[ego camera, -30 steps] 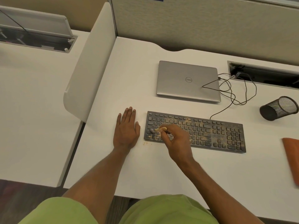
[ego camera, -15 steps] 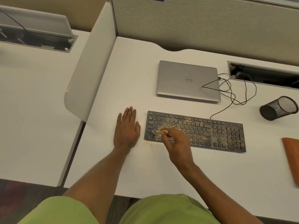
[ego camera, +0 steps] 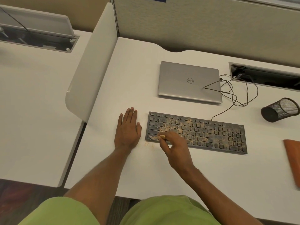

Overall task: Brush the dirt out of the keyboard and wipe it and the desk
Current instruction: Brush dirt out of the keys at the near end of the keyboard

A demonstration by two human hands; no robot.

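Observation:
A black keyboard lies on the white desk, its keys dusted with tan crumbs. My right hand pinches a small brush whose pale bristles touch the keyboard's near left corner. A few crumbs lie on the desk just off that corner. My left hand rests flat on the desk, fingers straight, a short gap left of the keyboard.
A closed silver laptop sits behind the keyboard with tangled cables running to a desk cable slot. A black mesh cup lies tipped at right. An orange cloth is at the right edge. A white divider panel stands left.
My right hand has drawn the brush toward me and leftward, from the left middle keys to the keyboard's near left corner. A few more crumbs show on the desk. The left hand has not moved.

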